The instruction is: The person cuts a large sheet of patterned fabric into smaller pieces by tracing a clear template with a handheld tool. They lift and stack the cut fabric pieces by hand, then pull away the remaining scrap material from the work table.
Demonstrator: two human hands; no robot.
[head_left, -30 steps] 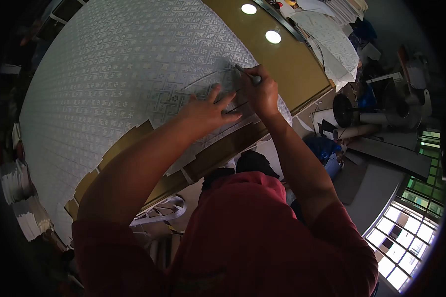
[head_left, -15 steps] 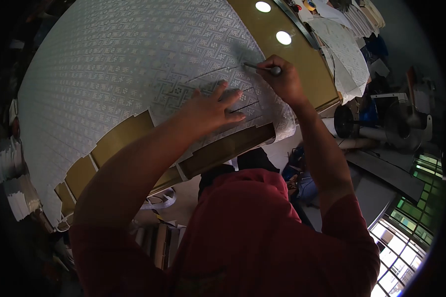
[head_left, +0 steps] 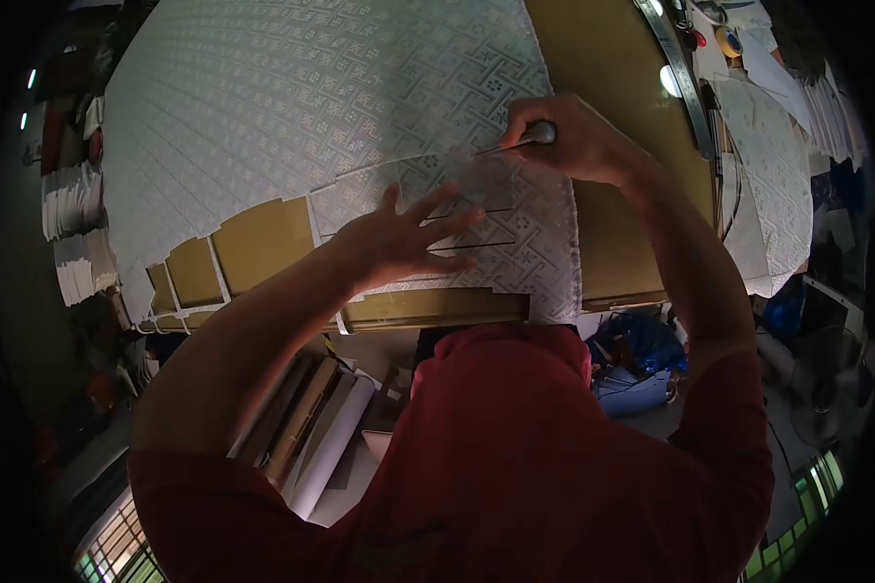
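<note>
My left hand (head_left: 399, 238) is spread, fingers fanned and pointing right, lying on the patterned sheet (head_left: 311, 107). My right hand (head_left: 578, 136) is pinching a slim pointed tool (head_left: 540, 133) between thumb and curled fingers; its rounded grey end sits at my fingers, and its thin tip points left, down to the sheet, farther away than my left fingertips. I can't tell whether the tip touches the surface.

The pale grey sheet covers most of the counter (head_left: 622, 78), reaching from the far left to a frayed right edge under my right hand. Its near left edge runs in steps, and the tan top shows beyond it. A few narrow white strips (head_left: 220, 267) lie across that bare part, left of my left hand. A faint line runs on the sheet from the stepped edge toward the tool's tip. Two dark lines (head_left: 472, 245) run left to right, partly under my left fingers.

At the far right, a long metal strip (head_left: 685, 87) lies along the counter. Beyond it are a yellow roll of tape (head_left: 729, 41), loose papers (head_left: 778, 73) and a patterned offcut (head_left: 778, 204). Stacks of paper (head_left: 73, 204) stand on the left. Below the near edge I see long rolls (head_left: 335, 447) on the left and a blue bag (head_left: 642, 340) on the right.
</note>
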